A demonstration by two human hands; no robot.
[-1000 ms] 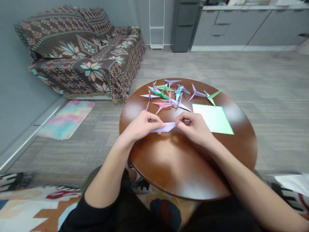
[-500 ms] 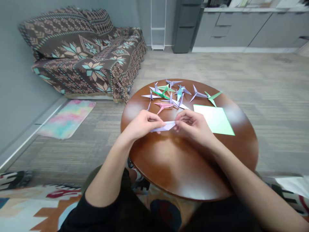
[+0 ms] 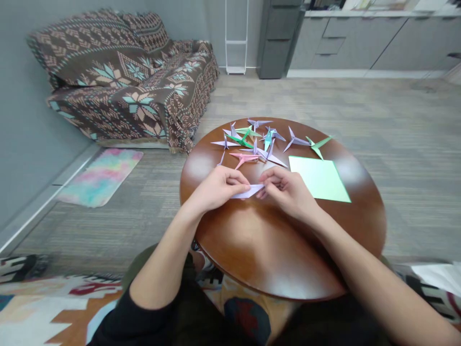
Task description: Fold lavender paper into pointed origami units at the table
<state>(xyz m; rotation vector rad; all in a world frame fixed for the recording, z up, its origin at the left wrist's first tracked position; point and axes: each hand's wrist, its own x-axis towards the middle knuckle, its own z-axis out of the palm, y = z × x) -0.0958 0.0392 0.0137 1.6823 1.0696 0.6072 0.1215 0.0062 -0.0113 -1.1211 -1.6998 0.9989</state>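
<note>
A folded piece of pale lilac paper (image 3: 249, 191) is held low over the round brown table (image 3: 248, 240). My left hand (image 3: 226, 186) pinches its left part between thumb and fingers. The fingers of my right hand (image 3: 286, 186) are closed on the pointed right tip of the same paper. Just beyond my hands lie several folded paper cranes, among them a pink one (image 3: 245, 158), a green one (image 3: 243, 140) and a lilac one (image 3: 295, 141). To the right of my right hand lies a stack of light green paper sheets (image 3: 319, 179).
Another green crane (image 3: 319, 145) lies near the table's far right edge. Beyond the table stand a sofa under a patterned cover (image 3: 144, 91), a white rack (image 3: 236, 43) and grey cabinets (image 3: 349, 43). A pastel mat (image 3: 103, 177) lies on the floor at left.
Both hands have shifted slightly, my left hand a little to the right along with the lilac paper. The paper looks turned a little, with its right tip now angled upward.
</note>
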